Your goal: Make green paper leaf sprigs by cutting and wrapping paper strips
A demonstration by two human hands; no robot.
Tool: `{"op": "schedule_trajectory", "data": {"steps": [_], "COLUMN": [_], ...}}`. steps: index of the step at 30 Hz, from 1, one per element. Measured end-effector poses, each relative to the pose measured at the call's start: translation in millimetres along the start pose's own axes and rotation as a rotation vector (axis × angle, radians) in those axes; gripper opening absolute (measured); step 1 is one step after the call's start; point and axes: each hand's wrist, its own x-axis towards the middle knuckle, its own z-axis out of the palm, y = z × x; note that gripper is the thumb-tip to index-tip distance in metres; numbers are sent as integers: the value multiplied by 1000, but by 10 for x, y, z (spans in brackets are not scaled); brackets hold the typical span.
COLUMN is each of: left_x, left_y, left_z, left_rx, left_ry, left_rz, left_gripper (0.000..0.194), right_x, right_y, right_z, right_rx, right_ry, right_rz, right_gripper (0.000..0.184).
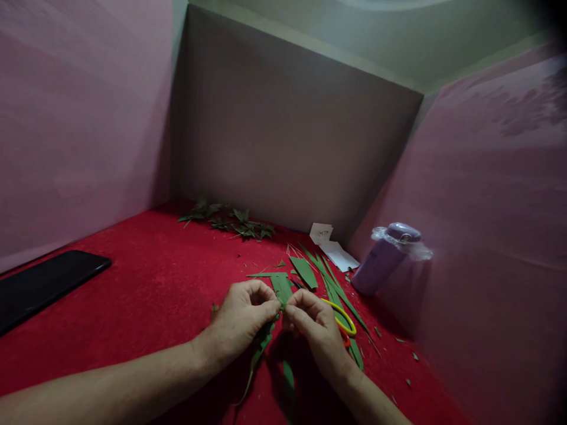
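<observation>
My left hand (241, 316) and my right hand (315, 324) meet at the middle of the table, fingertips close together. Both pinch a green leaf (262, 345), part of which hangs below my left hand with a thin stem trailing from it. The exact fold between the fingertips is too small to make out. Just beyond my fingers lies a flat green leaf strip (282, 286). Beside my right hand, partly hidden by it, are scissors with yellow and red handles (353, 326). Another strip (287, 375) shows below the hands.
Red cloth (155, 283) covers the table. Cut leaf pieces (304, 271) and long blades (341, 289) lie to the right. Leafy sprigs (241, 224) sit at the back, near white papers (339, 255). A purple bottle (381, 262) stands right; a black phone (48, 286) lies left.
</observation>
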Motion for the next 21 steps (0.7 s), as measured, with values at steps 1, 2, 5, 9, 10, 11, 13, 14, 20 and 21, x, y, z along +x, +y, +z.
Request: {"op": "schedule_trajectory", "data": {"steps": [1, 2, 5, 9, 10, 11, 13, 14, 20, 21], "left_x": [2, 3, 9, 1, -6, -15, -35, -45, -51, -41], "left_y": [-8, -15, -25, -25, -27, -29, -33, -34, -30, -28], "left_z": [0, -1, -3, -14, -19, -24, -31, -32, -4, -1], "left_rx": [5, 11, 49, 139, 162, 181, 209, 224, 166, 109], "left_ry": [-5, -10, -10, 26, 25, 26, 28, 29, 72, 68], "left_rz": [3, 8, 30, 77, 95, 110, 135, 141, 234, 211], "left_gripper": [16, 16, 14, 12, 11, 11, 10, 9, 11, 16], "right_x": [2, 2, -12, -39, -42, -45, -46, -47, -59, -63], "right_y": [2, 8, 35, 43, 34, 22, -4, -15, -21, -15], "right_z": [1, 0, -10, -13, -10, -5, 3, 5, -13, -18], "right_rx": [-9, -24, -118, -246, -265, -282, -310, -321, -333, -325], "right_ry": [1, 3, 9, 14, 15, 16, 20, 19, 19, 23], "right_rz": [0, -5, -47, -89, -98, -107, -118, -121, -171, -184], "right_gripper": [16, 17, 17, 18, 18, 18, 19, 19, 18, 18]}}
